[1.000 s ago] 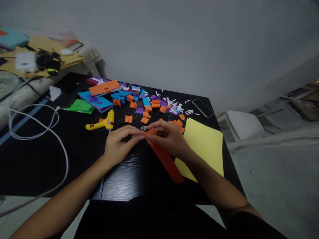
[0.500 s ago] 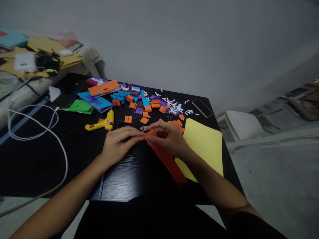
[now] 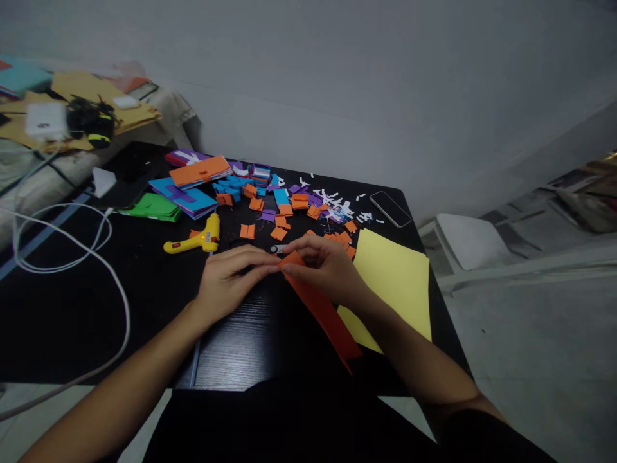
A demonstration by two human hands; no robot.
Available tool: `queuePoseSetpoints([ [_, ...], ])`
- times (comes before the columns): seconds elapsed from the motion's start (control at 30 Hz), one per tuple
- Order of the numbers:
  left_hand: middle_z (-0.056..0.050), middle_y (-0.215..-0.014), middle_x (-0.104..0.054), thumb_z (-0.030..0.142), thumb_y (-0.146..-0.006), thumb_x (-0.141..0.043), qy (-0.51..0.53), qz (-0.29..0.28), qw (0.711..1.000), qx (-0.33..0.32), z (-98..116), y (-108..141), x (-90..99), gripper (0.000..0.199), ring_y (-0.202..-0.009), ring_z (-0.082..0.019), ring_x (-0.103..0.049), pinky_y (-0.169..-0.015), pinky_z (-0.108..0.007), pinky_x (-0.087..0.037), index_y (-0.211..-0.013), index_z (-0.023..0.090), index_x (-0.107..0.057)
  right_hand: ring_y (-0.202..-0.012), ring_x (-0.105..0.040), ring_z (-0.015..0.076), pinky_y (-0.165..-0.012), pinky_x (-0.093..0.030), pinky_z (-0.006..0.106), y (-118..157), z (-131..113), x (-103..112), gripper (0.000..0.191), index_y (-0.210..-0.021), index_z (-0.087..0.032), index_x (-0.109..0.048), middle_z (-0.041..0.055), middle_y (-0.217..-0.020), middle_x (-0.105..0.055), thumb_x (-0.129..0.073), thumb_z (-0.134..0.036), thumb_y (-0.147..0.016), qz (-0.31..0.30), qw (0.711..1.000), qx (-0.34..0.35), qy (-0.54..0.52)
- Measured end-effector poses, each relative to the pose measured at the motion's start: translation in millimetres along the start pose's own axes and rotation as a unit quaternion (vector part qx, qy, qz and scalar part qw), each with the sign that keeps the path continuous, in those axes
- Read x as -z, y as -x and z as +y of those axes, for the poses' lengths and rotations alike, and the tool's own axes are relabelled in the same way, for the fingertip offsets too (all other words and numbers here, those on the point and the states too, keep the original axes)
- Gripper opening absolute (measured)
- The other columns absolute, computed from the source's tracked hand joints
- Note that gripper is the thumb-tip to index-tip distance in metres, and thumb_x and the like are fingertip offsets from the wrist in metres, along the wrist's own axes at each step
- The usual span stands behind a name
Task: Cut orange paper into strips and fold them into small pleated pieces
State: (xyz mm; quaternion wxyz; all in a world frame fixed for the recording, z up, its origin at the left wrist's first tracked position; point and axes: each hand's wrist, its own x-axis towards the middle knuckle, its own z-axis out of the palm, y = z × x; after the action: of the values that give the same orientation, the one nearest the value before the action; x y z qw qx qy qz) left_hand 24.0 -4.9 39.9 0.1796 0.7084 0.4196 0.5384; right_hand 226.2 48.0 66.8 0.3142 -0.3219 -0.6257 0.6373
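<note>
A long folded strip of orange paper (image 3: 324,315) slants from between my hands down toward the table's near edge. My right hand (image 3: 325,267) pinches its upper end between thumb and fingers. From the left, my left hand (image 3: 236,276) grips the corner of that same end with thumb and forefinger. Just beyond the fingertips lies a small grey metal tool with a dark ring (image 3: 278,249), partly hidden. Small folded orange paper pieces (image 3: 247,231) lie scattered past my hands. Yellow paper sheets (image 3: 395,276) rest under and beside my right forearm.
A yellow glue gun (image 3: 195,238) lies left of my hands. Behind it are folded blue paper (image 3: 187,196), green paper (image 3: 152,207) and orange paper (image 3: 201,171). White paper scraps (image 3: 330,199) and a phone (image 3: 391,209) lie farther back. A white cable (image 3: 120,289) loops at left.
Both hands stay nearly still on the orange paper strip. At its lower end, the strip's layers have parted slightly and one edge hangs a little lower.
</note>
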Motion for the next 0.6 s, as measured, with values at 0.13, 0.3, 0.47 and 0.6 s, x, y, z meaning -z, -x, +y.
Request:
queuePoseSetpoints([
  [0.13,-0.003,-0.087,-0.082,0.016,-0.089,-0.075,0.002,0.001,1.000,-0.004,-0.7,0.2,-0.4,0.011,-0.077,-0.016,-0.076,-0.072,-0.026,-0.061,-0.094,0.023,-0.082,-0.064,-0.061,0.0104,-0.064,-0.051,0.026,-0.5,0.6,0.5,0.030,-0.099,-0.019,-0.071,-0.0034,-0.072,-0.069,-0.085,-0.033,-0.077,-0.001,1.000,0.008,-0.001],
  [0.3,-0.002,-0.088,-0.082,0.016,-0.089,-0.075,0.005,0.000,1.000,0.003,-2.4,1.1,0.0,0.012,-0.078,-0.017,-0.076,-0.073,-0.027,-0.062,-0.094,0.024,-0.083,-0.067,-0.064,0.0112,-0.067,-0.053,0.027,-0.8,0.8,1.2,0.030,-0.100,-0.019,-0.071,-0.0029,-0.075,-0.070,-0.085,-0.033,-0.077,-0.007,1.000,0.009,-0.004],
  [0.47,-0.003,-0.087,-0.082,0.020,-0.089,-0.076,0.005,-0.005,1.000,0.022,-0.3,0.2,0.8,0.009,-0.078,-0.018,-0.077,-0.074,-0.029,-0.063,-0.092,0.024,-0.083,-0.068,-0.066,0.0131,-0.067,-0.053,0.028,0.4,-0.9,0.8,0.030,-0.100,-0.020,-0.071,-0.0024,-0.074,-0.070,-0.085,-0.034,-0.077,-0.003,1.000,0.004,0.005],
  [0.6,-0.003,-0.085,-0.082,0.025,-0.089,-0.077,0.004,-0.006,0.999,0.041,0.5,0.0,0.6,0.007,-0.077,-0.019,-0.077,-0.073,-0.030,-0.063,-0.089,0.024,-0.083,-0.068,-0.066,0.0132,-0.064,-0.053,0.027,0.4,-1.2,0.3,0.031,-0.099,-0.020,-0.071,-0.0020,-0.076,-0.071,-0.085,-0.037,-0.077,-0.004,1.000,-0.001,0.005],
])
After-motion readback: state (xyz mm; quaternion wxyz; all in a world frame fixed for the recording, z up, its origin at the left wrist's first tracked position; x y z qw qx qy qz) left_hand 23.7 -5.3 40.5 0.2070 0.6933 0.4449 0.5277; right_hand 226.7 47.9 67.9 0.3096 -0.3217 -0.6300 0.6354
